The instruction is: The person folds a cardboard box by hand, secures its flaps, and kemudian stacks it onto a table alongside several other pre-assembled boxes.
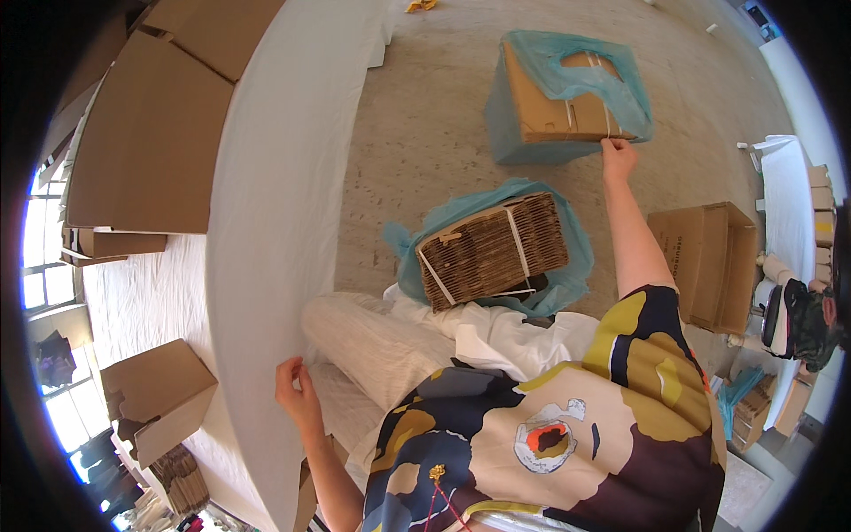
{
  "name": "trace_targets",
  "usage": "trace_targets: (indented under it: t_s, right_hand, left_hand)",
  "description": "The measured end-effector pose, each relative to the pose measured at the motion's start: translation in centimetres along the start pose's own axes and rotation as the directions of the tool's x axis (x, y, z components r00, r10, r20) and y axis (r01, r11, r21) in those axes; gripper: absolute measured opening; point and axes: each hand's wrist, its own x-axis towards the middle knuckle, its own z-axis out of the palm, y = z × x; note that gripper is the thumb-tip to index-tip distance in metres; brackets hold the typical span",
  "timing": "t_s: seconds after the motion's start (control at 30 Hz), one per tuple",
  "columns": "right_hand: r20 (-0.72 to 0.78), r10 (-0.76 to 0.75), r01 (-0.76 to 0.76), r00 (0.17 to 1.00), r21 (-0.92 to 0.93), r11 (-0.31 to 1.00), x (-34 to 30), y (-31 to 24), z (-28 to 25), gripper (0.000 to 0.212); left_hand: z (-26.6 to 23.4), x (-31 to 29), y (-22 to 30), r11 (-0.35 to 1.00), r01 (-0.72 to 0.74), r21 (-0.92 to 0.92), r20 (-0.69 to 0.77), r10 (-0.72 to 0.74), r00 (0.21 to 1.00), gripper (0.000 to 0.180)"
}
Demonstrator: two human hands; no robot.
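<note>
My right arm reaches far forward. The fingers of my right hand are pinched at the near edge of a cardboard box, where a white strap comes down to the fingertips. A torn blue plastic bag wraps this box, with brown cardboard showing through its opening. My left hand hangs beside the white-covered table, loosely curled, fingers apart and nothing visible in it. Between my knees and the box lies a bundle of stacked brown cardboard pieces, bound with white straps inside another opened blue plastic bag.
An open cardboard box stands on the floor at my right. To the left runs a table with a white cover, carrying large boxes and a smaller open box. More boxes and a covered table stand far right.
</note>
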Motion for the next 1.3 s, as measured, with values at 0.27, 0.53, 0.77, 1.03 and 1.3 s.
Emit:
trace_targets:
  t_s: [0.27,0.53,0.77,1.03,1.3]
  right_hand:
    - [0.077,-0.020,0.011,0.997,0.114,0.993,0.4,-0.1,-0.5,0.016]
    - [0.147,0.078,-0.098,0.986,0.138,0.986,1.5,-1.8,-0.3,0.037]
    - [0.119,0.105,-0.107,0.987,0.007,0.994,2.7,-0.7,0.0,0.052]
    - [0.186,0.172,-0.215,0.967,0.243,0.946,2.2,-2.4,-0.6,0.038]
    - [0.230,0.288,-0.348,0.930,0.290,0.891,2.7,-3.4,-1.5,0.032]
  left_hand:
    - [0.0,-0.2,-0.6,1.000,0.020,0.008,0.028,-0.020,0.999,0.016]
    - [0.5,-0.7,-0.8,0.996,0.094,0.003,0.054,-0.094,0.994,0.014]
    - [0.5,-1.1,-1.6,0.999,0.047,0.006,0.047,-0.047,0.998,0.016]
    - [1.0,-1.1,-1.8,0.996,0.083,-0.016,0.059,-0.082,0.995,0.014]
    - [1.2,-0.4,-1.0,0.999,0.051,-0.014,0.071,-0.050,0.996,0.014]
